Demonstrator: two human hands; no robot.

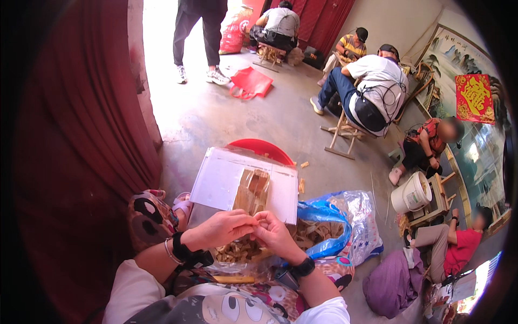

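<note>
At close work, with left hand (224, 225) and right hand (276, 233) meeting at pinched fingertips, any held item too small to make out. Directly below, tan pieces (231, 252) heaped in clear plastic (263, 268), apparently set there for short reach. Just beyond the hands, a white box (216, 181); to their right, an open blue bag (314, 208) of similar pieces; farther ahead, a red basin (261, 144), contents hidden.
</note>
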